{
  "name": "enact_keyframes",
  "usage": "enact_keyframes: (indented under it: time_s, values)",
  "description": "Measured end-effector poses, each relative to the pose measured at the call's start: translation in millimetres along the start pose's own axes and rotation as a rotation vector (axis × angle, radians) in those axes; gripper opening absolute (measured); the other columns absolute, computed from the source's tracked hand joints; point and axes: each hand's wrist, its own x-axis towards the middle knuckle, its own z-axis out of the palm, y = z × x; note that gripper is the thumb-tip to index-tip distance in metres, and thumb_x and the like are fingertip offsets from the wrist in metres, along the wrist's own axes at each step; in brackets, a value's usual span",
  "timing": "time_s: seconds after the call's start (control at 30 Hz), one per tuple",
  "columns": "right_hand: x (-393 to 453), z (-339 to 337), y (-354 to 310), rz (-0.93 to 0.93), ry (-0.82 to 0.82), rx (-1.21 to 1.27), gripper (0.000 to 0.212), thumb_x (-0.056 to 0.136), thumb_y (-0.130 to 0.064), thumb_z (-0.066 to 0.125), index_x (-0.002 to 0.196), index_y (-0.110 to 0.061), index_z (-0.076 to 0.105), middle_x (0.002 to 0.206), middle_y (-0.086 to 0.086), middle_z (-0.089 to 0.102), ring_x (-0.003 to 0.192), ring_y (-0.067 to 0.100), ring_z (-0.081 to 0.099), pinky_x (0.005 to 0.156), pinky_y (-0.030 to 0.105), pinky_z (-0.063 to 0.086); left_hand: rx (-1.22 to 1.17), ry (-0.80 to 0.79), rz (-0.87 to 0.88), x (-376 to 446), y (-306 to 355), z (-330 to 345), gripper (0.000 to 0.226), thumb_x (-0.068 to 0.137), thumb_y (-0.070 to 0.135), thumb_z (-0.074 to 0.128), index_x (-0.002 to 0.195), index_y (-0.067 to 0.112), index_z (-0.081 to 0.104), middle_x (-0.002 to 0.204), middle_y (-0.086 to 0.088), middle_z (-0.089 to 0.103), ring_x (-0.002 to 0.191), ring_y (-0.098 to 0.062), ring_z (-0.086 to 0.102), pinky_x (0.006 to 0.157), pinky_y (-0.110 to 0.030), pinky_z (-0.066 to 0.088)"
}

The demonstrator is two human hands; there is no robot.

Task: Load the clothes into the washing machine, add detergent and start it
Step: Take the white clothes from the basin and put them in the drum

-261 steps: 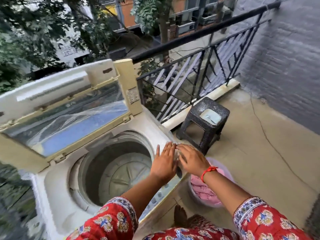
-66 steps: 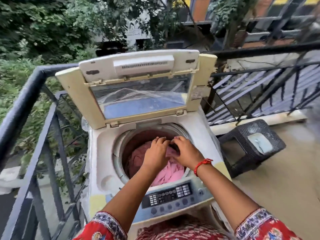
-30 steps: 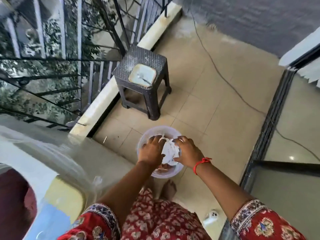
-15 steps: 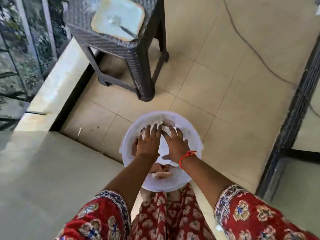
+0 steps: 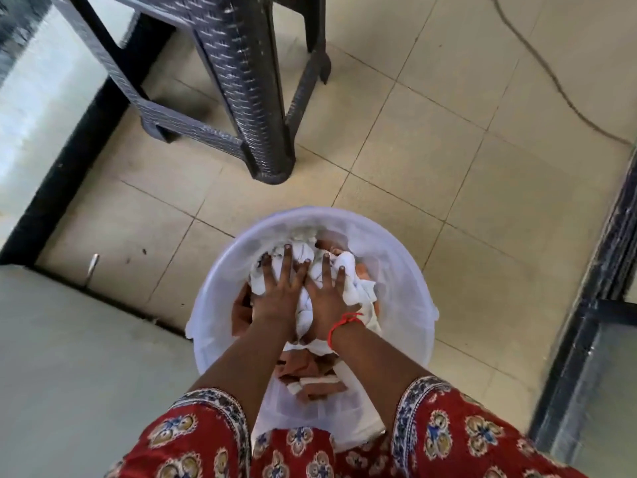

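Your view has dropped from the washing machine to the tiled floor (image 5: 431,160), and the machine's drum is now out of sight; only a pale slab at lower left may be its side, and you cannot be sure of that. The dark woven stool (image 5: 241,81) stands just beyond the white tub (image 5: 406,270), which sits on the floor at your feet.

The clothes (image 5: 351,288) left to load lie in that tub: a white bundle on top, peach-coloured pieces beneath. Half a second ago your hands were already in there; now both press deeper into the white bundle. Your left hand (image 5: 275,294) lies with fingers spread and straight on the cloth. Your right hand (image 5: 327,301), with the red thread at the wrist, does the same, touching the left. Neither has closed round anything yet.

So this looks like the second load being gathered. Detergent and starting are probably still ahead.
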Motion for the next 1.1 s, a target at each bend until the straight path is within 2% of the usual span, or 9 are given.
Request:
enact_keyframes:
  time_s: [0.1, 0.23, 0.3, 0.4, 0.47, 0.7, 0.83, 0.97, 1.1]
  values:
    - [15.6, 18.5, 2.1, 0.052, -0.033, 0.141, 0.134, 0.045, -0.081, 0.056, 0.144, -0.038, -0.023, 0.160, 0.007, -0.007, 0.143, 0.043, -0.014, 0.102, 0.073, 0.016, -0.020, 0.053, -0.019, 7.6, 3.3, 8.0, 0.127, 0.074, 0.043, 0.076, 0.147, 0.031, -0.027, 0.151, -0.004, -0.041, 0.143, -0.046, -0.023, 0.099, -0.061, 0.043]
    - [15.4, 13.7, -1.4, 0.096, -0.003, 0.308, 0.087, 0.067, -0.057, 0.044, 0.143, -0.048, 0.001, 0.156, 0.004, 0.016, 0.141, 0.043, 0.011, 0.095, 0.066, 0.036, -0.104, 0.103, -0.025, 17.0, 5.5, 6.7, 0.097, 0.080, 0.029, 0.072, 0.150, 0.029, 0.005, 0.160, 0.004, -0.004, 0.146, -0.040, 0.001, 0.085, -0.052, 0.054]
    - [8.1, -1.8, -4.5, 0.111, 0.003, 0.316, 0.075, 0.076, -0.039, 0.046, 0.141, -0.046, 0.008, 0.152, 0.007, 0.027, 0.137, 0.045, 0.019, 0.095, 0.060, 0.039, -0.156, 0.069, -0.019, 18.1, 4.8, -2.6, 0.091, 0.079, 0.028, 0.073, 0.148, 0.025, 0.015, 0.155, 0.004, 0.011, 0.144, -0.039, 0.009, 0.086, -0.052, 0.053]
    - [-17.7, -41.6, -10.2, 0.080, 0.030, 0.358, 0.066, 0.081, -0.029, 0.048, 0.141, -0.035, 0.022, 0.142, 0.007, 0.043, 0.132, 0.043, 0.029, 0.098, 0.055, 0.034, -0.200, 0.099, 0.010, 8.7, 0.2, -20.1, 0.082, 0.075, 0.030, 0.072, 0.142, 0.021, 0.025, 0.145, 0.000, 0.028, 0.137, -0.038, 0.025, 0.101, -0.052, 0.044]
    - [-48.1, -76.3, -11.1, 0.033, 0.111, 0.356, 0.056, 0.087, -0.024, 0.048, 0.141, -0.030, 0.032, 0.138, 0.006, 0.046, 0.128, 0.039, 0.034, 0.101, 0.050, 0.031, -0.220, 0.143, 0.041, -9.2, -1.6, -35.1, 0.077, 0.072, 0.027, 0.068, 0.139, 0.019, 0.031, 0.141, -0.001, 0.034, 0.133, -0.036, 0.034, 0.102, -0.049, 0.043]
    - [-161.2, -170.5, -26.6, 0.066, 0.150, 0.418, 0.058, 0.081, -0.041, 0.020, 0.139, -0.043, 0.027, 0.139, 0.010, 0.041, 0.123, 0.042, 0.039, 0.099, 0.050, 0.035, -0.405, 0.242, 0.034, -132.0, 17.2, -132.9, 0.066, 0.080, 0.026, 0.066, 0.139, 0.020, 0.037, 0.142, 0.002, 0.039, 0.133, -0.034, 0.033, 0.099, -0.047, 0.045]
    - [-250.9, -256.8, -39.7, 0.043, 0.176, 0.404, 0.063, 0.085, -0.022, 0.048, 0.146, -0.025, 0.031, 0.147, 0.019, 0.027, 0.132, 0.043, 0.028, 0.110, 0.046, 0.026, -0.413, 0.263, 0.064, -212.7, 24.1, -198.7, 0.066, 0.081, 0.035, 0.062, 0.140, 0.022, 0.036, 0.146, 0.002, 0.037, 0.135, -0.031, 0.032, 0.110, -0.043, 0.034]
    - [-319.2, -310.3, -54.5, 0.039, 0.213, 0.414, 0.073, 0.073, -0.042, 0.021, 0.145, -0.034, 0.028, 0.147, 0.015, 0.028, 0.133, 0.042, 0.028, 0.108, 0.047, 0.030, -0.411, 0.349, 0.046, -294.8, 24.5, -261.3, 0.062, 0.081, 0.039, 0.060, 0.137, 0.023, 0.040, 0.145, 0.002, 0.038, 0.135, -0.029, 0.035, 0.108, -0.042, 0.036]
    - [-387.4, -375.5, -71.2, -0.004, 0.263, 0.375, 0.063, 0.087, -0.017, 0.042, 0.145, -0.036, 0.029, 0.142, 0.011, 0.028, 0.122, 0.039, 0.031, 0.104, 0.042, 0.034, -0.470, 0.451, 0.044, -366.8, 21.2, -313.4, 0.059, 0.079, 0.039, 0.062, 0.133, 0.024, 0.044, 0.142, 0.002, 0.042, 0.132, -0.027, 0.034, 0.110, -0.036, 0.034]
